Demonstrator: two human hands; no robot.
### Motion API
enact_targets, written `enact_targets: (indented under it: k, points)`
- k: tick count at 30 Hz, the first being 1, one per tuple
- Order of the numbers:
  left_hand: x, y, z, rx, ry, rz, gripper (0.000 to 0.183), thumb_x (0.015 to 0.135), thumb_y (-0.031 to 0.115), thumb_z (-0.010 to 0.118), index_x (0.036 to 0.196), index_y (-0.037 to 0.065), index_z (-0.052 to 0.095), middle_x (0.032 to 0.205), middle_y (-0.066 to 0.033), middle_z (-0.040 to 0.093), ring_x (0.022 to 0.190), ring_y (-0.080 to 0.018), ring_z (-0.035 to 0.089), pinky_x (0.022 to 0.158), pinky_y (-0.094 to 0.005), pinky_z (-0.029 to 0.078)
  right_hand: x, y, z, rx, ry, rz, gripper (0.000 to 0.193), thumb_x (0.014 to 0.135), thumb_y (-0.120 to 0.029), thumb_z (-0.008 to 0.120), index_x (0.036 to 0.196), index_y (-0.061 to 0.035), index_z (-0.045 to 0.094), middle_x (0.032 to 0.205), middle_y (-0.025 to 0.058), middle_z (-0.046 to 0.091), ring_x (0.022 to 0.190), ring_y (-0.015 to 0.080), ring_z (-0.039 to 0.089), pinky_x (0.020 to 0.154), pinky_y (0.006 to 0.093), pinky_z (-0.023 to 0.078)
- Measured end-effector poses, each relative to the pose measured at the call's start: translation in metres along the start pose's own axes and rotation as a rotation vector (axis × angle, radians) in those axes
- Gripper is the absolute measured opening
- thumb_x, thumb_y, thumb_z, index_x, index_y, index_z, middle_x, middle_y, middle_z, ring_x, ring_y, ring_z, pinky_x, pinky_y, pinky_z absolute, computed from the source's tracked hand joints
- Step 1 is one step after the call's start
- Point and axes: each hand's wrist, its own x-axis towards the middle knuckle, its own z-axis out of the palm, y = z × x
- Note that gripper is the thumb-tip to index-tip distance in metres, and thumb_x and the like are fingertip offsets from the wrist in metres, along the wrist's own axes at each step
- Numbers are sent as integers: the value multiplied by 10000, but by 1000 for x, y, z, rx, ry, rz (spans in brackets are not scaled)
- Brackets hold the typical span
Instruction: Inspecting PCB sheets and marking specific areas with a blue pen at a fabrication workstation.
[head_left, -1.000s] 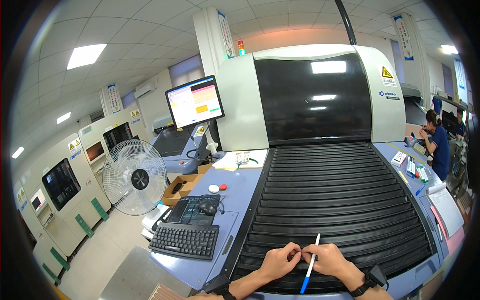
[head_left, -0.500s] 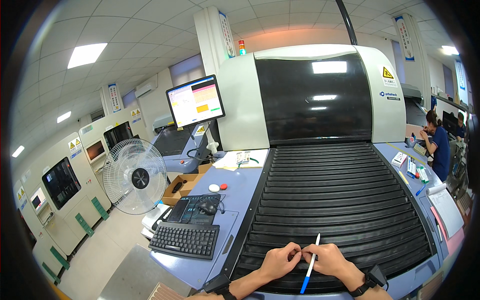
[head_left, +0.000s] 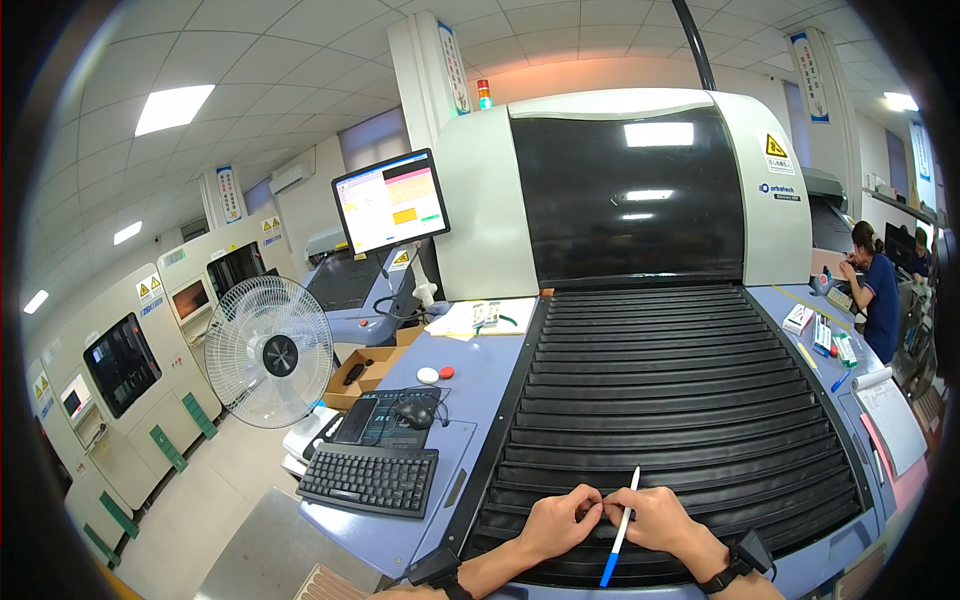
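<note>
Both my hands rest close together over the near end of the black ribbed conveyor (head_left: 680,400). In my right hand (head_left: 655,518) is a white pen with a blue end (head_left: 618,545), slanting with its blue end toward me. My left hand (head_left: 560,525) is closed, its thumb and fingers curled and meeting the right hand's fingertips. Whether anything small sits between those fingertips is hidden. At the conveyor's far left corner, by the machine's opening, a small copper-coloured edge (head_left: 547,292) shows.
A large white machine with a dark window (head_left: 630,200) stands ahead. On the left are a keyboard (head_left: 370,480), a mouse (head_left: 415,412), a monitor (head_left: 390,200) and a fan (head_left: 270,350). Small boxes (head_left: 822,335) and a notepad (head_left: 893,425) lie right, near a seated person (head_left: 878,300).
The small copper-coloured edge has come into sight at the far left corner of the conveyor. My hands and the pen have stayed in place.
</note>
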Motion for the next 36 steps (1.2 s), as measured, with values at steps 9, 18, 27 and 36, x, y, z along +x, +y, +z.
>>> enact_targets:
  k: [9,18,27,36]
  points:
    - [0,-1,0,2,4,2,145,918,112,715,1011,22,647,758,-92,717,640,-164,709,593,-278,554,1,0,0,14,-3,15,142,833,-125,708,963,-69,709,754,113,721,694,325,715,631,401,568]
    - [4,1,-5,3,57,-15,154,908,132,735,981,31,645,768,-98,729,653,-162,719,607,-276,562,2,-4,-3,39,25,29,173,831,-111,735,997,-65,718,751,117,719,687,312,718,622,382,569]
    - [22,-17,-46,205,450,-70,138,877,120,744,886,37,634,707,-99,707,638,-203,731,584,-302,560,4,10,-17,-27,189,67,136,857,-61,729,988,-27,724,784,152,730,723,287,742,663,351,578]
    - [20,-40,-50,607,334,-224,561,882,335,704,1259,-42,529,1138,-227,663,903,-371,702,776,-470,540,7,47,-33,-197,260,261,381,912,-53,657,1279,36,600,1127,244,714,1030,294,702,913,373,527]
